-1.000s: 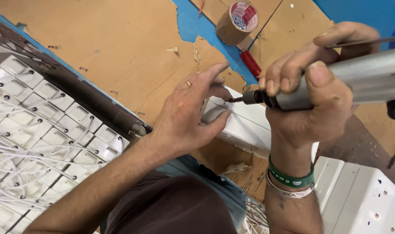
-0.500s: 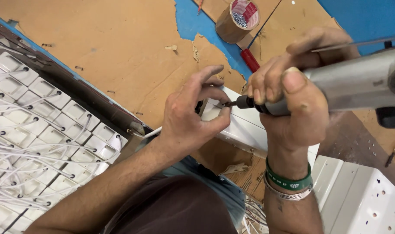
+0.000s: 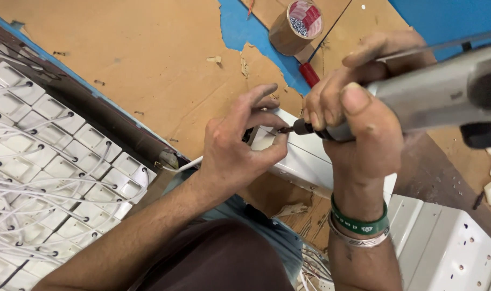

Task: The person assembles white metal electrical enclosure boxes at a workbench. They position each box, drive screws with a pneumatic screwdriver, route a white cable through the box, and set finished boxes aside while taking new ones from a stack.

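My right hand (image 3: 358, 108) grips a grey power screwdriver (image 3: 434, 94) near its nose, the bit pointing left at the end of a white plastic box (image 3: 304, 159). My left hand (image 3: 240, 148) rests on that end of the box, thumb and fingers pinched around the bit tip where it meets the plastic. Any screw there is too small to make out. Green and metal bands (image 3: 358, 229) circle my right wrist.
A brown tape roll (image 3: 296, 27) and a red-handled screwdriver (image 3: 310, 73) lie on the worn cardboard-and-blue worktop (image 3: 148, 59) beyond my hands. Several white socket boxes with white wires (image 3: 46, 183) fill the left. White socket strips (image 3: 444, 248) sit at lower right.
The camera has drawn closer. My left fingers have closed in around the bit tip on the box end, and the power screwdriver has shifted slightly left toward it.
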